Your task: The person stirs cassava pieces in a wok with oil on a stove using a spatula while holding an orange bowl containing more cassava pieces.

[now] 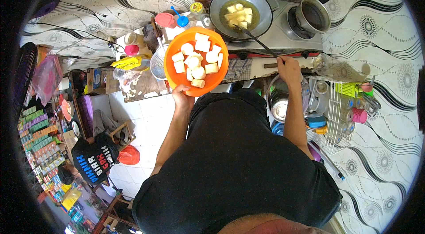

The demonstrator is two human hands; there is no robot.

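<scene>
My left hand [183, 98] grips the near rim of an orange plastic bowl [212, 83], which holds several thick pale chunks [202, 45] that look like peeled cassava. In my right hand [289, 70] is the handle of a dark metal spatula [257, 40]; its blade reaches into the near side of a metal wok [267, 11]. More pale-yellow chunks [239, 15] lie in oil inside the wok, which sits on the left side of a gas stove [279, 39]. The bowl is left of the wok, close to its near edge.
A saucepan [313, 14] of dark liquid stands on the right burner. Left of the bowl are a perforated skimmer [158, 63], a yellow packet [127, 63] and a board with scraps [141, 84]. A dish rack [335, 114] is at the right. Another person [96, 157] sits at the lower left.
</scene>
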